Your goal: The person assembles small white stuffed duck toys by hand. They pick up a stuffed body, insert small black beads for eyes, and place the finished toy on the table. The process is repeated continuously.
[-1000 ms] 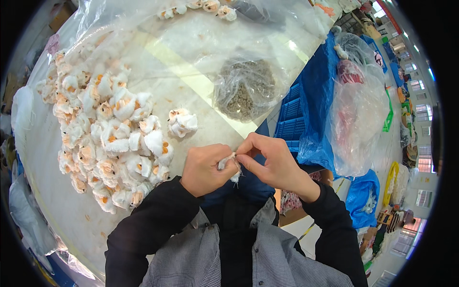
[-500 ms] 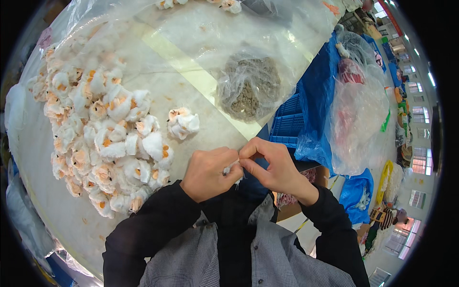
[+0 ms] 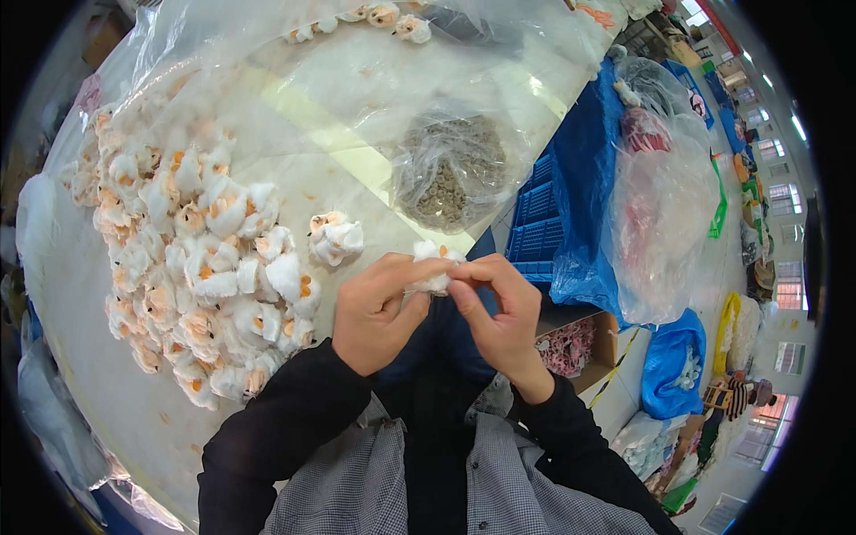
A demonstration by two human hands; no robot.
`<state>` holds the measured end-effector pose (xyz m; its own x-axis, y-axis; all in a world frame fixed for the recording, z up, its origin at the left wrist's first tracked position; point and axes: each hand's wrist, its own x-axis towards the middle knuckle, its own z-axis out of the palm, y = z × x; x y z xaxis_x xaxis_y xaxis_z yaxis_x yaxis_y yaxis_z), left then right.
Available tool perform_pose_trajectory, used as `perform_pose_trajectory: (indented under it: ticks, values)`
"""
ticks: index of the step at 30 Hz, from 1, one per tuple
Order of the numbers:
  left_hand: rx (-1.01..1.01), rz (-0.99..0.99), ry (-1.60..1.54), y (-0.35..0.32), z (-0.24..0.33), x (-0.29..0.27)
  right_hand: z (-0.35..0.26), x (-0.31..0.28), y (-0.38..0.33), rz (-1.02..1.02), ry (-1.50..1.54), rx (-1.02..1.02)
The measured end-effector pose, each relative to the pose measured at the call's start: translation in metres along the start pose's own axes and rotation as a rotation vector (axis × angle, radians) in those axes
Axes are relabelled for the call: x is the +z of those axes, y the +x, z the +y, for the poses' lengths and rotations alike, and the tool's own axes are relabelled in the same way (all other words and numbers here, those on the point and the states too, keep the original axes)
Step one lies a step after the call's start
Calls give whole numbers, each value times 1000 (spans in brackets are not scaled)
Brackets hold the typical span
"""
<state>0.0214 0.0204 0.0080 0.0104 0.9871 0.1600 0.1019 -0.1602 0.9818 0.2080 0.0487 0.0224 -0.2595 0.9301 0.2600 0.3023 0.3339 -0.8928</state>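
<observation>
Between my two hands, at the table's near edge, is a small fluffy white plush piece (image 3: 437, 282) with an orange spot. My left hand (image 3: 374, 312) grips it from the left, thumb and fingers closed round its side. From the right, my right hand (image 3: 506, 314) pinches at its edge, thumb and forefinger together; the exact bit between those fingertips is hidden. One similar plush piece (image 3: 335, 239) lies alone on the table, left of my hands. Farther left spreads a big heap of white and peach plush pieces (image 3: 209, 267) with orange and dark bits.
A clear plastic bag of small grey-brown pieces (image 3: 450, 174) sits on the plastic-covered table (image 3: 357, 116). Several more plush pieces (image 3: 383, 15) lie at the far edge. To the right stand a blue crate (image 3: 535, 218), a large clear bag (image 3: 664, 214) and a carton of pink pieces (image 3: 571, 346).
The plush piece, mostly hidden in my left fist before, now shows above my fingers. Both hands have turned and moved slightly up, and my left fingers have loosened from a tighter fist.
</observation>
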Motion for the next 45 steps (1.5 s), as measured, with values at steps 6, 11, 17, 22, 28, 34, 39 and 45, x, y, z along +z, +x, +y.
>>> perform_pose_trajectory:
  ticks: [6,11,17,22,28,34,39,45]
  values:
    - [-275,28,-385,-11,-9,5,-2,9,-9,42,-61,-24]
    - [-256,40,-536,-5,-7,7,1,11,-11,31,-100,-36]
    - [-341,-5,-597,-3,6,2,-2,10,-9,75,-110,-76]
    - [-295,20,-546,-4,0,5,-1,10,-10,58,-180,-200]
    - [-271,77,-388,-7,-6,8,3,18,-9,55,-257,-159]
    - [-190,114,119,-8,2,5,4,17,-5,-34,-204,-86]
    - [38,123,244,-9,-5,9,10,13,3,-55,-278,-166]
    - [125,199,316,10,17,5,5,7,13,-108,-268,-196]
